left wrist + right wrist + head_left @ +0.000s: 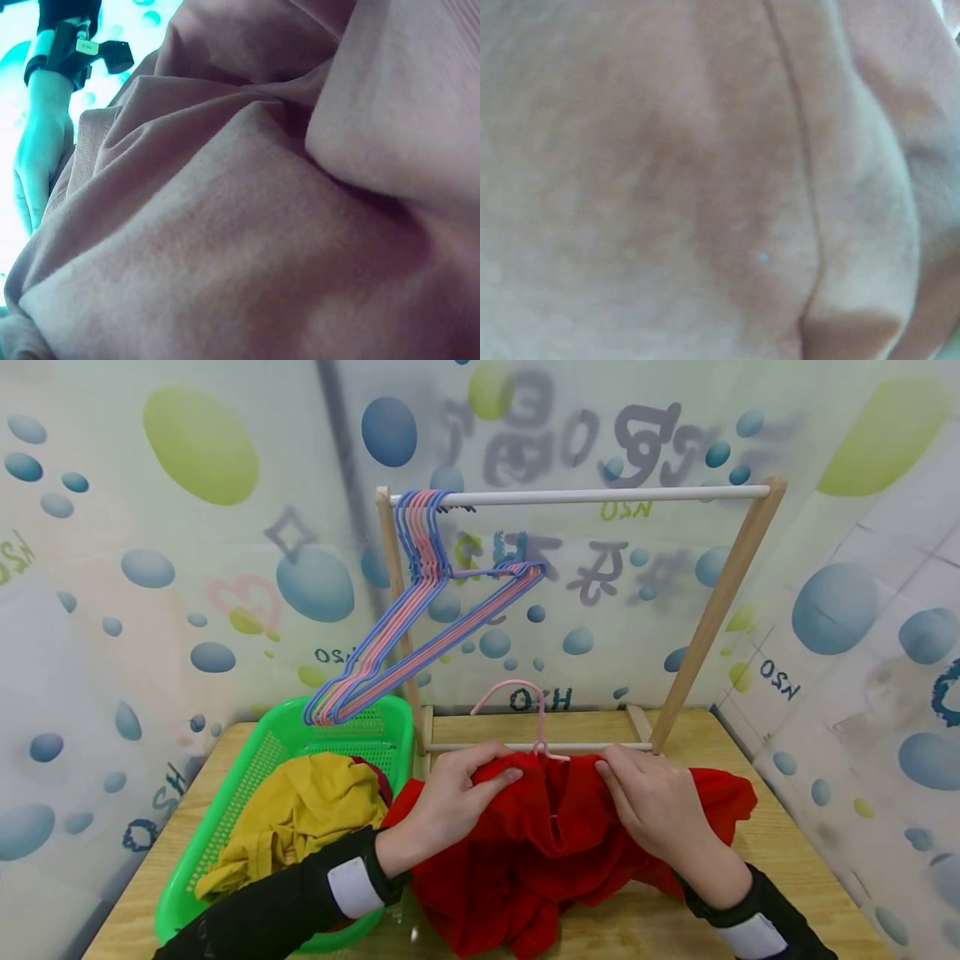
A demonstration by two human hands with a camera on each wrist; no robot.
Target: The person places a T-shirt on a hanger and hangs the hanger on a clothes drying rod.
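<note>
A bunched red garment (517, 893) lies over the table's front, held at its neckline by both hands. On its left side, my left hand (446, 806) pinches the fabric between thumb and fingers. My right hand (663, 806) grips the opposite shoulder, its fingertips partly hidden by cloth. Between the hands, a pink hanger (542, 718) sticks its hook up out of the neckline; most of its body is inside the garment. Folds of the garment (210, 225) fill most of the left wrist view, with the right hand (43, 146) at its left edge. Blurred cloth (630, 187) covers the right wrist view.
A green basket (247, 768) at the left contains a yellow garment (300, 810) and some dark red cloth. Behind stands a wooden rack with a white rail (585, 496). Several blue and pink hangers (427, 593) hang at the rail's left end, above the basket.
</note>
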